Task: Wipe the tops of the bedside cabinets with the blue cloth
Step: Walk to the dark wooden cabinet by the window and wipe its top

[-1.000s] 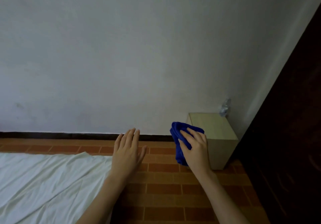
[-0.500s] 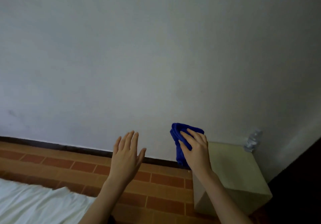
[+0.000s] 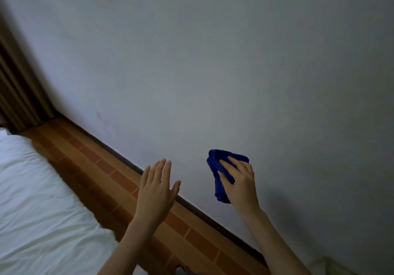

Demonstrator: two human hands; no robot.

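Blue cloth (image 3: 221,168) bunched right of frame centre, clasped by right hand (image 3: 241,183) before the grey wall (image 3: 213,61). Left hand (image 3: 156,187) flat, fingers (image 3: 162,168) extended, empty, above brick-patterned floor (image 3: 110,181) beside white bed (image 3: 38,200).

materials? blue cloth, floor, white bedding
Crumpled deep-blue cloth in the right hand: soft, matte fabric, bunched folds; likely microfibre or terry. Reddish-brown floor: brick-pattern tiles with pale grout lines, low sheen; probably ceramic or clay. White bed sheet: thin woven fabric, fine wrinkles; fibre unclear.
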